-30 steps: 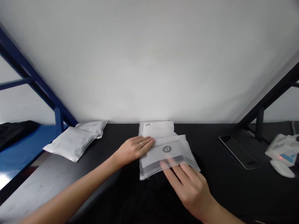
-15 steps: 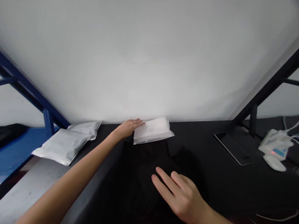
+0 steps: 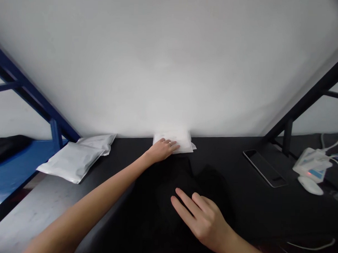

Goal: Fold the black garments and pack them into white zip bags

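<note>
My left hand (image 3: 163, 149) reaches forward to a small stack of white plastic bags (image 3: 182, 140) lying against the wall. Its fingers, one with a ring, lie spread over the near left part of the top bag; the thumb is hidden. Black folded cloth (image 3: 171, 212), probably a garment, is spread on the black tabletop in front of me, its outline hard to make out. Over this cloth rests my right hand (image 3: 205, 221), index and middle fingers stretched out and apart, the others bent. I see nothing held in it.
Two more white plastic bags (image 3: 72, 159) overlap at the left. To the right lie a dark phone-like slab (image 3: 264, 168), a white mouse (image 3: 310, 185) and a white power strip (image 3: 310, 164) with cables. Slanted metal frame bars (image 3: 55, 131) stand at both sides, before a pale wall (image 3: 166, 66).
My left hand has moved right and nearer, from the left edge of the bag stack onto its front. The stack's near edge now sits farther back. My right hand has barely moved.
</note>
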Demonstrator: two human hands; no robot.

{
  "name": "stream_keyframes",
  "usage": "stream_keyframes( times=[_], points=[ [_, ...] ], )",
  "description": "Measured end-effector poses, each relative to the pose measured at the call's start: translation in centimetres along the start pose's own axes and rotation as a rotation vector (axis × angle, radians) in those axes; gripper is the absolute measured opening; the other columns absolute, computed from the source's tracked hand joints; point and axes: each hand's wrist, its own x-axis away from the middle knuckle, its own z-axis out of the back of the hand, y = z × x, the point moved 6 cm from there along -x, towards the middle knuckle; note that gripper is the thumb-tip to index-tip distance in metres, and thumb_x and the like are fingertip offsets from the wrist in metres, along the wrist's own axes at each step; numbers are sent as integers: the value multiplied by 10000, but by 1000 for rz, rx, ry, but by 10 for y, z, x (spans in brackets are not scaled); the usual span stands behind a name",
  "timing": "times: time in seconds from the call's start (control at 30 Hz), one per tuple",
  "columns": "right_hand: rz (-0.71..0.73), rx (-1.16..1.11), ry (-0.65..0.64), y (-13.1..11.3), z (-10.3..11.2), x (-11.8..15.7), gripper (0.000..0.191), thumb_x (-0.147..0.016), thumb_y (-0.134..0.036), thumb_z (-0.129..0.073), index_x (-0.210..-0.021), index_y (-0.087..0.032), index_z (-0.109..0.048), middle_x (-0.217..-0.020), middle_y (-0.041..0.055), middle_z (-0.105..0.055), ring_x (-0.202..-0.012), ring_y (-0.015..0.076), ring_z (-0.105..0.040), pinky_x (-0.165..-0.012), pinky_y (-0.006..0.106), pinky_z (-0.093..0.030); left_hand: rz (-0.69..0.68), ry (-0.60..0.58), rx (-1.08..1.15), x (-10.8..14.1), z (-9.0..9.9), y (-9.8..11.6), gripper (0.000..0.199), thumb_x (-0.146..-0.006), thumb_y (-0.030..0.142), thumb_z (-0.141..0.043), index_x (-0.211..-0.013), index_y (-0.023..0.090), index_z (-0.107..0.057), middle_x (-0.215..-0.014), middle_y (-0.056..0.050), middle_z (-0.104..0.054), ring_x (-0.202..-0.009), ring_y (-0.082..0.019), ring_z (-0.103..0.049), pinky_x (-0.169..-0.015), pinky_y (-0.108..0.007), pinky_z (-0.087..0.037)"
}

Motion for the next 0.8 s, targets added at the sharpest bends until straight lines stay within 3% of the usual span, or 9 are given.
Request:
stream_keyframes(
  times=[0.13,0.27,0.37,0.43,0.5,0.67,0.8],
  points=[
    [32,-35,-3,5,0,3,398,-1001,-50,-425,-1178,-153,-766,-1211,90,-784,-795,167,-614,-652,278,-510,70,42,117,4,6,-3,360,-987,204,-624,-1346,198,-638,-1402,-155,-670,-1258,-308,-654,-1040,-444,-493],
    [-1,-131,25,17,5,0,383,-1026,-54,-422,-1148,-145,-774,-1210,79,-786,-726,155,-565,-626,268,-503,200,139,287,33,28,6,351,-1022,269,-552,-1346,177,-651,-1391,-168,-673,-1322,-329,-593,-1085,-478,-464],
    [-21,-177,93,25,13,-6,366,-1034,-46,-433,-1107,-136,-780,-1182,82,-795,-663,150,-510,-598,265,-493,317,159,454,64,41,16,384,-1075,326,-406,-1171,149,-734,-1049,-130,-785,-959,-267,-726,-893,-384,-550],
    [-21,-195,140,28,17,-10,354,-1038,-47,-443,-1103,-136,-779,-1176,89,-796,-665,151,-506,-599,264,-494,339,104,574,83,43,26,450,-1079,387,-377,-1062,162,-766,-833,-68,-776,-700,-206,-706,-707,-310,-557],
    [-10,-211,163,30,19,-14,344,-1047,-56,-448,-1106,-138,-777,-1181,91,-794,-674,152,-507,-602,261,-495,424,22,821,101,37,33,454,-1053,455,-425,-1061,173,-781,-840,-57,-778,-702,-200,-710,-656,-284,-550],
    [36,-234,123,29,18,-23,346,-1059,-74,-449,-1094,-165,-781,-1179,61,-797,-680,149,-500,-616,257,-510,924,-108,1679,134,4,55,492,-863,595,-727,-1166,211,-776,-1121,-71,-761,-1088,-253,-686,-894,-320,-545],
    [58,-234,101,28,17,-25,366,-1075,-89,-430,-1079,-178,-785,-1169,30,-800,-708,151,-506,-642,256,-523,1066,-144,1852,137,-3,75,562,-773,526,-853,-1234,224,-744,-1145,-63,-759,-1097,-250,-680,-927,-332,-527]
  ],
)
